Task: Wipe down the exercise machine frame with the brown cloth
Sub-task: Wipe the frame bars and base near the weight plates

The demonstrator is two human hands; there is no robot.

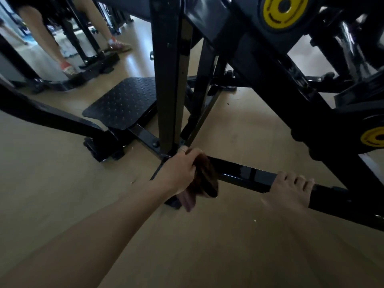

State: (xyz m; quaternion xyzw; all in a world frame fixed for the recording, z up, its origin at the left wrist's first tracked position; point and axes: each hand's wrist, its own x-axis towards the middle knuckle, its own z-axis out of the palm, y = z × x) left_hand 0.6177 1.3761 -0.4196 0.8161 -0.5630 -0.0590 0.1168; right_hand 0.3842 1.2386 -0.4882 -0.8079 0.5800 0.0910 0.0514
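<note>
While you scan from the left edge, note two bare legs of another person (pixel 62 48) standing at the upper left, each foot in a sandal, among the black bars of neighbouring equipment. Next comes one black tread-pattern footplate (pixel 122 102), lying low over the tan floor (pixel 62 183), with one angled black frame arm to its left ending in a bolted foot. One upright black post (pixel 168 80) rises just right of the footplate and meets the low crossbars at a bolted joint. Your left hand (pixel 180 171) sits just below that joint, reaching in from the lower left on a bare forearm; its fingers are curled round the brown cloth (pixel 204 179), which is bunched in the grip and pressed against the left end of the low horizontal frame bar (pixel 247 177). One loose tail of the cloth hangs below the hand, blurred. Further right along the same bar, your right hand (pixel 291 190) rests on top of it, four fingers draped over the far edge; the thumb is hidden, so you cannot tell how firmly it clamps. Above and to the right, heavy black diagonal members of the exercise machine frame (pixel 270 80) cross the view, carrying two yellow round caps (pixel 285 11), one at the top and one cut off at the right edge.
</note>
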